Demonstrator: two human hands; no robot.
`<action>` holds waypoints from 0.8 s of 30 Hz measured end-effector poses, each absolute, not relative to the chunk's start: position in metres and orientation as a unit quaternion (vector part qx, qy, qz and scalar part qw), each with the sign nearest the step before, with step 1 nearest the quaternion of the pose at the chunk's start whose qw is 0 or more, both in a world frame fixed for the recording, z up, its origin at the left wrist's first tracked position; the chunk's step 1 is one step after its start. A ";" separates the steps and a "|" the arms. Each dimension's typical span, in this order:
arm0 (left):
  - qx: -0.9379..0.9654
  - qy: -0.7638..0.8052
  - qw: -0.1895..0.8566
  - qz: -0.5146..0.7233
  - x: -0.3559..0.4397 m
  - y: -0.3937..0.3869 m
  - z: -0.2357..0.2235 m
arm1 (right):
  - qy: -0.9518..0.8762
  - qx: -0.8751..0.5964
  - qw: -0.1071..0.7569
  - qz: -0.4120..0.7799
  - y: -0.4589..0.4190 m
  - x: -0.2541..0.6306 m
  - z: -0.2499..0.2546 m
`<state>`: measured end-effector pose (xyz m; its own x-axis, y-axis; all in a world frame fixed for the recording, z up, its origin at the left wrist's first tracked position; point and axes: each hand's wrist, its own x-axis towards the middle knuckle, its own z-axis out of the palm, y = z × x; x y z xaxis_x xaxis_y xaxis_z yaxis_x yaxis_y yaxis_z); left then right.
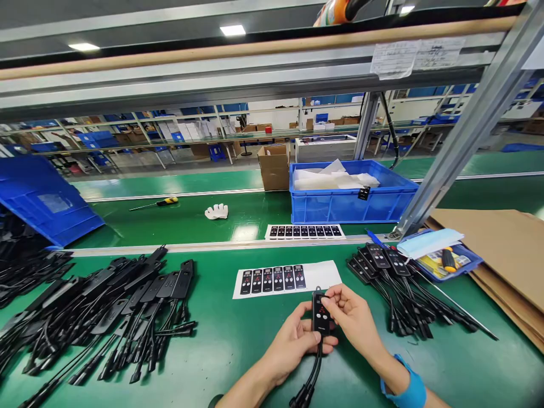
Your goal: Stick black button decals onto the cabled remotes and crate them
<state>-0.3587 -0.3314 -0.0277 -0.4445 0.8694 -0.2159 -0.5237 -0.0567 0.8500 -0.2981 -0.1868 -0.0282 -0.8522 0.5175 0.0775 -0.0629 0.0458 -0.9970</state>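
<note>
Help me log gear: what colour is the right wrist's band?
The wristband is blue, clearest in the head view.

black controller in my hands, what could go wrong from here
The label on the black controller might end up crooked or creased if the right hand presses unevenly near its top. The cables hanging below could tug it askew in the left hand. The label sheet lies close enough to get bumped.

Head-worn camera — looking forward and down, close above the bench.

Green bench, cabled controllers, sticker sheet (partly used), blue bin
</note>
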 end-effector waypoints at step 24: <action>0.205 0.525 0.453 0.691 -0.356 -0.332 -0.040 | -0.692 -0.196 0.256 0.646 -0.190 -0.309 -0.038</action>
